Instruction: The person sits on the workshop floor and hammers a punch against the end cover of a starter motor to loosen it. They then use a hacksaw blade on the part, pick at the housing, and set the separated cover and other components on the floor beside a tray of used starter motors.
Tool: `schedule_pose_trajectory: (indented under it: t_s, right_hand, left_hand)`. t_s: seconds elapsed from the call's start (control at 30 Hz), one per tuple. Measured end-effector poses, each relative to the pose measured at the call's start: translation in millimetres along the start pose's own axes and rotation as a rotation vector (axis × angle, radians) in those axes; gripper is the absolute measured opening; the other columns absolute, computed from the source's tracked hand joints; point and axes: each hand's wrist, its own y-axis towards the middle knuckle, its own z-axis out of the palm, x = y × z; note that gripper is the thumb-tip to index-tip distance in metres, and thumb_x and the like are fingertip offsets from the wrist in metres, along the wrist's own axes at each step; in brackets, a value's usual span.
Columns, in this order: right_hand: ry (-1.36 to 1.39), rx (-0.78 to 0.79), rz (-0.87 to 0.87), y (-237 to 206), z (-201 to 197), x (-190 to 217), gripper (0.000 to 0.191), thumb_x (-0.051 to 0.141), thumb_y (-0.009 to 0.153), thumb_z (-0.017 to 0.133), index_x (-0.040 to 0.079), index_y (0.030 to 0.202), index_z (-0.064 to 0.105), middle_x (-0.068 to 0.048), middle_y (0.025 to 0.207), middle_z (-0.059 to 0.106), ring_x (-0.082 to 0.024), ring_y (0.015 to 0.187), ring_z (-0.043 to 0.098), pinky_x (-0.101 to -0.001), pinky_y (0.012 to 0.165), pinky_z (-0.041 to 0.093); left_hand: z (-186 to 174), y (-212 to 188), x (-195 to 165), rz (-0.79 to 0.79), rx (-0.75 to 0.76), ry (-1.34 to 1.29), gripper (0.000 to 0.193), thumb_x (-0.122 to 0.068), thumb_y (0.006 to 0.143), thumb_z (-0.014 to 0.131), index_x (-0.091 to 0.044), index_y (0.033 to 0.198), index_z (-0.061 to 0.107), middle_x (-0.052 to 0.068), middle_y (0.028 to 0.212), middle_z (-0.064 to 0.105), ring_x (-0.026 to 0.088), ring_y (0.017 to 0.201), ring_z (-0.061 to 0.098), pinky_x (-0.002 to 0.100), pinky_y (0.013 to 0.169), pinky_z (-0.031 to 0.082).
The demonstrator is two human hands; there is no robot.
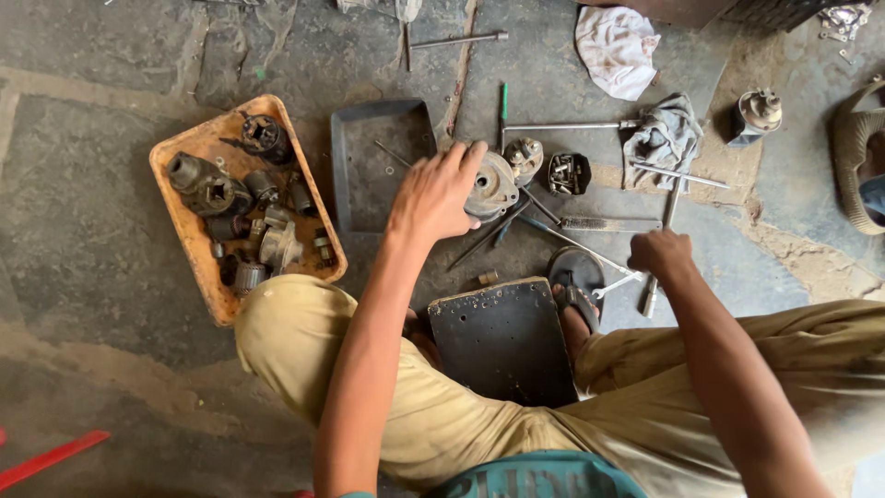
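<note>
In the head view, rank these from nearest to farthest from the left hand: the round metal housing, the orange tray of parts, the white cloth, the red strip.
Measured from the left hand:
1. Round metal housing, under its fingertips, just to the right.
2. Orange tray of parts, to the left on the floor.
3. White cloth, up at the top right.
4. Red strip, far off at the bottom left corner.

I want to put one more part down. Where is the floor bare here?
Bare floor lies left of the orange tray, and the grey tray is nearly empty. It is crowded between the left hand, right hand and grey rag, where tools lie.
</note>
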Motion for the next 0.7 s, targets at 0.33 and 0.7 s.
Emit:
schedule_pose_trajectory:
  t_s: [0.33,0.7]
  right_hand:
    - [0.041,-0.439,-0.071,17.0,26.3,19.6,0.038,0.017,0.079,0.071,0.012,0.115,0.066,-0.01,0.118,0.068,-0.032,0.116,0.064,-0.0503,0.092,0.055]
    - [0.364,-0.342,-0.102,-62.5,-35.0,-27.0,0.026,0.016,0.085,0.067,0.007,0.108,0.06,-0.024,0.089,0.071,-0.045,0.085,0.068,-0.0522,0.073,0.054]
  left_hand:
    - [22.4,-22.3,-14.7,-0.05,-0.439,-0.398,0.115,-0.049,0.059,0.097,-0.003,0.149,0.04,0.025,0.149,0.046,0.043,0.132,0.051,0.049,0.107,0.044]
    - [26.1,-17.3,-6.8,-0.078,-0.343,-0.586,0.109,-0.041,0.056,0.098,-0.009,0.146,0.045,0.019,0.142,0.058,0.041,0.129,0.056,0.048,0.106,0.047]
